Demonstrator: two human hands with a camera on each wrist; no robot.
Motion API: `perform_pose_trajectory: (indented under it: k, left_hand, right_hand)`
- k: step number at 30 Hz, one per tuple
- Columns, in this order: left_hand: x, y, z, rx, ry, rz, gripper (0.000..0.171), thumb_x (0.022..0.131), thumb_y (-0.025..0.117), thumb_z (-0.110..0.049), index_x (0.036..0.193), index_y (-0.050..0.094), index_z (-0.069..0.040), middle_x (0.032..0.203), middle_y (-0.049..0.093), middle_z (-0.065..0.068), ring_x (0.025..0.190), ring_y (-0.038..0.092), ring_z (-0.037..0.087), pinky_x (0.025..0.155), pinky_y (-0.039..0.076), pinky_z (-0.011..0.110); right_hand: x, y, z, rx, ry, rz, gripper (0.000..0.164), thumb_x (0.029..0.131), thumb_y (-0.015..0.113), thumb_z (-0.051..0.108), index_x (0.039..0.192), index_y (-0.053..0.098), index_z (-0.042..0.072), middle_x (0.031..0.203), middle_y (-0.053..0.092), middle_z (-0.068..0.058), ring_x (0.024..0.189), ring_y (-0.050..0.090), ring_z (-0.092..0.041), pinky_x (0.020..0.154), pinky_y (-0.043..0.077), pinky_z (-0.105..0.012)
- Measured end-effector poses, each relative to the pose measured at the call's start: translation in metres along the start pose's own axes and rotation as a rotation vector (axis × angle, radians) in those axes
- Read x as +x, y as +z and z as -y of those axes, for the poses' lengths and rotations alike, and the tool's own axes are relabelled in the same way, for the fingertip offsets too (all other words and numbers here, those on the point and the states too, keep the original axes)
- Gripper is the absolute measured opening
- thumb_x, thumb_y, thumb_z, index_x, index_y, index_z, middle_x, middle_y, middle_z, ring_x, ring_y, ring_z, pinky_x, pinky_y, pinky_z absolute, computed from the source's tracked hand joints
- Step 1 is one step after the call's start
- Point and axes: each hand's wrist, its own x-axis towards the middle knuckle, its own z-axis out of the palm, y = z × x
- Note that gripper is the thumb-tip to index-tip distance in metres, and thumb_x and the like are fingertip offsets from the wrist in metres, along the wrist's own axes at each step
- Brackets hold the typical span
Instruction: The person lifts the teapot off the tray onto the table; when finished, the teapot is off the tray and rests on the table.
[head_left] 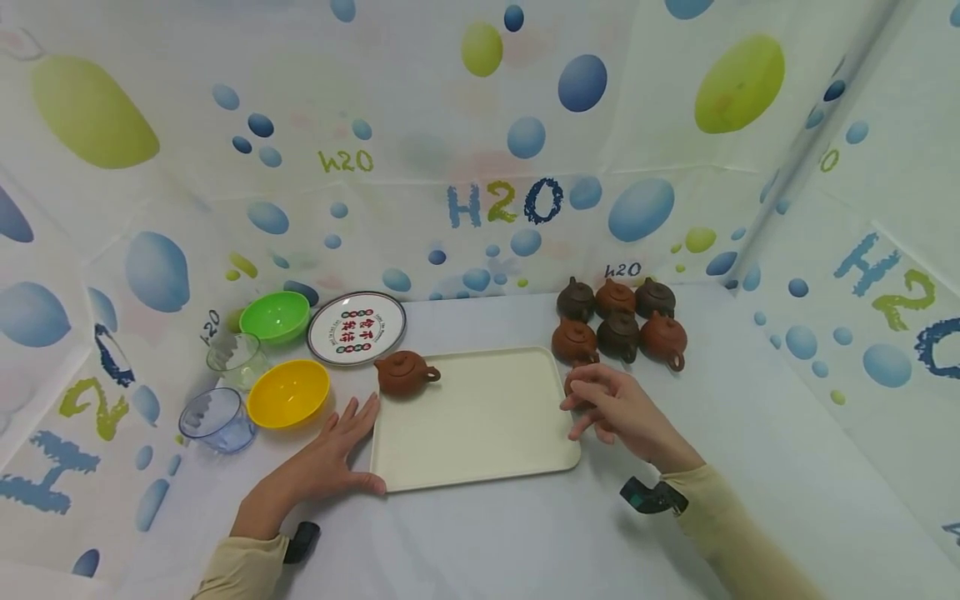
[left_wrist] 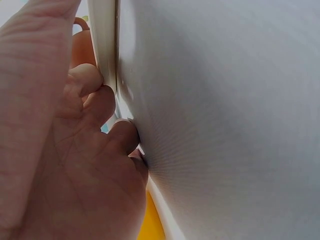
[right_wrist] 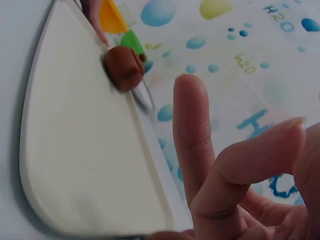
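Note:
A cream tray lies in the middle of the white table, with a reddish-brown teapot at its back left corner. My left hand rests along the tray's left edge, fingers spread and touching the rim. At the tray's right edge, my right hand is bent over another brown teapot, mostly hidden behind the fingers. One finger points out straight in the right wrist view, while another bends inward. Whether the hand grips that teapot is hidden. Several brown and dark teapots stand grouped behind it.
Left of the tray are a yellow bowl, a green bowl, a greenish glass bowl and a bluish glass bowl. A white plate with red and black print lies behind the tray. Patterned cloth walls surround the table.

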Motion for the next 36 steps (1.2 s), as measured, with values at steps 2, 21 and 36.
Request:
perform_pose_trajectory:
  k: [2,21,36]
  left_hand:
    - [0.0,0.0,0.0,0.003,-0.001,0.0,0.135,0.073,0.094,-0.056,0.171,0.018,-0.004,0.179,0.017,0.021,0.165,0.007,0.054,0.132,0.004,0.074]
    - [0.003,0.001,0.004,0.01,-0.004,0.005,0.136,0.072,0.093,-0.06,0.171,0.018,-0.005,0.18,0.016,0.02,0.165,0.006,0.055,0.131,0.003,0.075]
    - [0.002,0.002,0.003,0.005,0.013,-0.006,0.134,0.073,0.094,-0.056,0.171,0.018,-0.003,0.179,0.018,0.021,0.164,0.008,0.056,0.131,0.005,0.076]
  right_hand:
    - [0.005,0.007,0.001,0.004,-0.008,0.019,0.052,0.112,0.057,0.028,0.153,0.046,-0.002,0.113,0.075,-0.018,0.076,0.081,-0.022,0.045,0.04,-0.017]
    - [0.046,0.08,-0.003,0.002,-0.018,0.173,0.042,0.111,0.058,0.021,0.147,0.053,0.001,0.123,0.074,-0.028,0.082,0.079,-0.017,0.055,0.051,-0.02]
    - [0.073,0.125,-0.003,0.066,0.02,0.2,0.04,0.11,0.059,0.02,0.145,0.054,0.003,0.12,0.077,-0.02,0.081,0.079,-0.014,0.056,0.052,-0.019]
